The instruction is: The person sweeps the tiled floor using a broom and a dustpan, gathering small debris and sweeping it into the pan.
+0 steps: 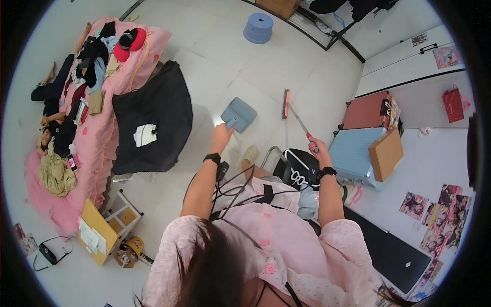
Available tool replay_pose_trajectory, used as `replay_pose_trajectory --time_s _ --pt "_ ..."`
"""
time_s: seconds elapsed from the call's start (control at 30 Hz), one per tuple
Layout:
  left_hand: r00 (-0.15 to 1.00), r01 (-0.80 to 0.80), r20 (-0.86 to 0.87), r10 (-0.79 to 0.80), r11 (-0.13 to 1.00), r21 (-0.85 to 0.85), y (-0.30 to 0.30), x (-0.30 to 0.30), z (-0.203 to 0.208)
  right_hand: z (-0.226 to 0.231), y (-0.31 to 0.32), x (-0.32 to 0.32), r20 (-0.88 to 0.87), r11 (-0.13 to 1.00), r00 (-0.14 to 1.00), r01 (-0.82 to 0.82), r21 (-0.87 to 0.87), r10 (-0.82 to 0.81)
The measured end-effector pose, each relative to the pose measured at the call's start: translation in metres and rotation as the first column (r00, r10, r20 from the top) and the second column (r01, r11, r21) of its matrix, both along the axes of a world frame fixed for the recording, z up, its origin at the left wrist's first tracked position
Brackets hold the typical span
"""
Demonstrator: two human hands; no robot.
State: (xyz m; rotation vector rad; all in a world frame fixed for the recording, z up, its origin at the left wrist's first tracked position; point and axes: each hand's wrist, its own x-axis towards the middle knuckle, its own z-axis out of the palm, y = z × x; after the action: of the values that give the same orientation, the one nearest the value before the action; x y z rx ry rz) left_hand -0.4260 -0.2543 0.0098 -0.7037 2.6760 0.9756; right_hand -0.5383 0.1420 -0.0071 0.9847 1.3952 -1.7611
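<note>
Blue dustpan (242,113) is in the left hand (222,137), broom (286,104) in the right hand (321,148), fingers wrapped round handles (231,123).

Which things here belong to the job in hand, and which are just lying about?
Seemingly part of the job:
- blue-grey dustpan, held in the left hand
- orange-headed broom or scraper, held in the right hand

Just lying about, untouched by either hand:
- blue stool
- red suitcase
- blue suitcase
- cardboard box
- clothes on the pink bed
</note>
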Motion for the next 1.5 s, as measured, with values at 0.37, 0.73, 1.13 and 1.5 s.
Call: replay_pose_trajectory --time_s 0.37,0.73,1.13,1.5 --pt "0.977 -0.209 -0.049 0.207 0.976 -0.055 -0.031 -0.121 -0.009 -0.037 0.010 -0.149 0.000 0.806 0.892 0.409 -0.429 -0.453" --pt "0.925 -0.371 0.034 0.378 0.919 -0.131 -0.067 -0.148 -0.019 -0.070 -0.049 -0.248 0.038 0.858 0.937 0.333 -0.390 -0.347" --pt "0.865 -0.463 0.132 0.485 0.871 -0.167 -0.111 -0.167 -0.016 -0.060 -0.256 -0.329 -0.045 0.996 0.996 -0.080 -0.038 0.078" --pt "0.818 -0.524 0.192 0.541 0.841 -0.136 -0.127 -0.210 -0.013 -0.106 -0.408 -0.373 -0.046 0.596 0.640 -0.683 0.422 0.767"
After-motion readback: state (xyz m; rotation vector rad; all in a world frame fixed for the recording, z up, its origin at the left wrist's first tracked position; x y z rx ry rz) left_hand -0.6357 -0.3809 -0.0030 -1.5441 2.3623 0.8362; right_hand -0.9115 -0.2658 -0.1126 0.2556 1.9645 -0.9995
